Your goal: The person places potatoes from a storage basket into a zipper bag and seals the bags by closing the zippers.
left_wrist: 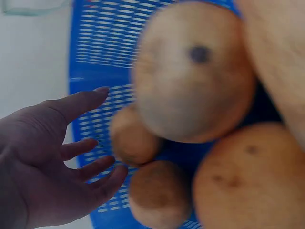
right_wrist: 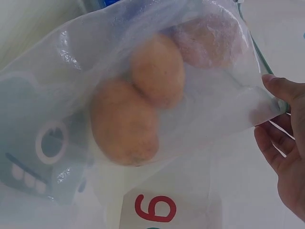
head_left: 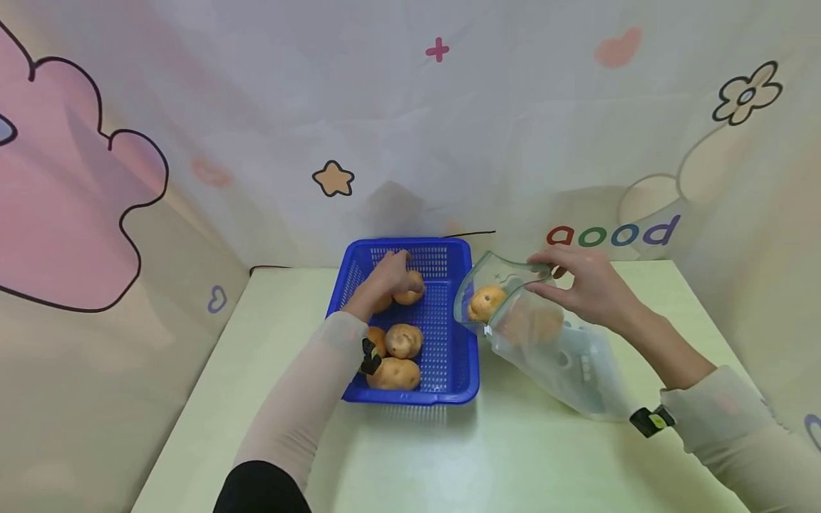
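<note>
My left hand reaches into the far left of a blue plastic basket. In the left wrist view its fingers are spread and hold nothing, close beside two smaller-looking potatoes. Several potatoes lie along the basket's left side, among them a pale brown potato and a longer potato near the front. At the right, my right hand pinches the rim of a translucent zip bag between thumb and fingers. One potato shows in the bag's mouth; others show through its frosted side.
Basket and bag sit side by side on a pale green table. A printed cloth with drawn shapes and letters hangs behind and around the table. The bag's mouth stands close to the basket's right rim.
</note>
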